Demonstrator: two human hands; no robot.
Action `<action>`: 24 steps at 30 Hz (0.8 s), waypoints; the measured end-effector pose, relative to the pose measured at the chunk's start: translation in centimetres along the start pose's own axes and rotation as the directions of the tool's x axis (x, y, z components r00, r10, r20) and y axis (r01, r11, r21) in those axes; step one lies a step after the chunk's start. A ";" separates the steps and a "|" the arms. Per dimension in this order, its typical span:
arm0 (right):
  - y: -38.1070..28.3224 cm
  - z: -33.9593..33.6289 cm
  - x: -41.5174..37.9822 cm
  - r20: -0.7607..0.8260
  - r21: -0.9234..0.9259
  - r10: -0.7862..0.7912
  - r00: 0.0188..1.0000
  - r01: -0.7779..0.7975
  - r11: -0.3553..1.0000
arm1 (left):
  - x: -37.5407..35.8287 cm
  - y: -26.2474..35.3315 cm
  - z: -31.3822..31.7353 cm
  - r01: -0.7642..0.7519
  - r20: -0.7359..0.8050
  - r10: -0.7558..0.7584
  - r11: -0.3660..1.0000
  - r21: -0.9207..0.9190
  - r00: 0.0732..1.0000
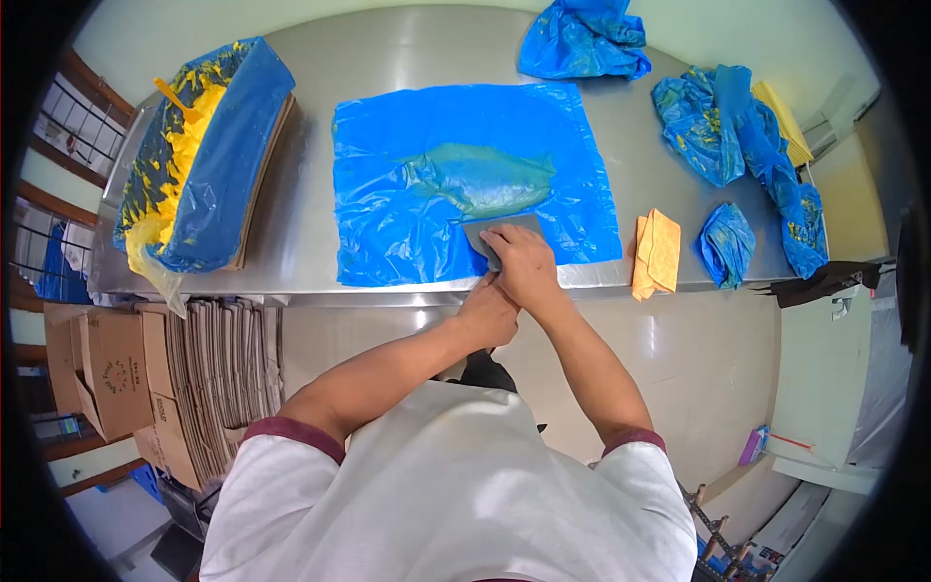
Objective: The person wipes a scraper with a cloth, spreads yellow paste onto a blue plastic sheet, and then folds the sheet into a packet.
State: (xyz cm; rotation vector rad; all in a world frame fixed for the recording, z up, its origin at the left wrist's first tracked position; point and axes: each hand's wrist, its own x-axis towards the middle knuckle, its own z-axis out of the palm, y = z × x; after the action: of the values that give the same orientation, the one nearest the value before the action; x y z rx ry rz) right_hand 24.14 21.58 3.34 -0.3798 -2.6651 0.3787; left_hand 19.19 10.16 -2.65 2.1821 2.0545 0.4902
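Scanning from the left: blue bag smeared with yellow paste (199,155) lying on flat cardboard at the table (291,242) edge, more folded cartons (208,378) stacked below. Mid-table, blue plastic sheet (465,179) spread flat, greenish film at its centre. Near edge of sheet: grey scraper (499,236) pressed down, right hand (524,264) fingers together and clamped over it, left hand (488,310) curled against the right wrist, touching. Further right, orange cloth (658,252), crumpled blue bags (747,145). Risks, likely: sheet unpinned, so sliding or bunching under a hard push; thin plastic tearing on a scraper corner; paste smearing off the edge onto the floor.
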 end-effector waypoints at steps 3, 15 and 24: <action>-0.7 -2.6 0.5 0.040 -0.010 0.031 0.999 -0.031 0.999 | 0.9 -0.4 -2.3 -0.061 0.011 0.060 0.998 0.021 0.998; -3.3 2.7 2.1 0.072 -0.069 0.105 0.992 -0.100 0.993 | 2.7 -6.1 -3.2 -0.287 0.059 0.295 0.951 -0.113 0.954; -5.3 6.8 5.7 -0.086 -0.208 0.193 0.977 -0.207 0.956 | 2.7 -6.5 -2.3 -0.318 0.076 0.315 0.947 0.039 0.946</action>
State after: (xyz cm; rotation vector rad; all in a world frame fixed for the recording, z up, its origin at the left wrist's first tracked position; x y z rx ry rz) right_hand 15.02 17.12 1.15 -0.7207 -2.6178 0.1317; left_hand 12.36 13.07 -1.94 2.5360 1.7050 0.3871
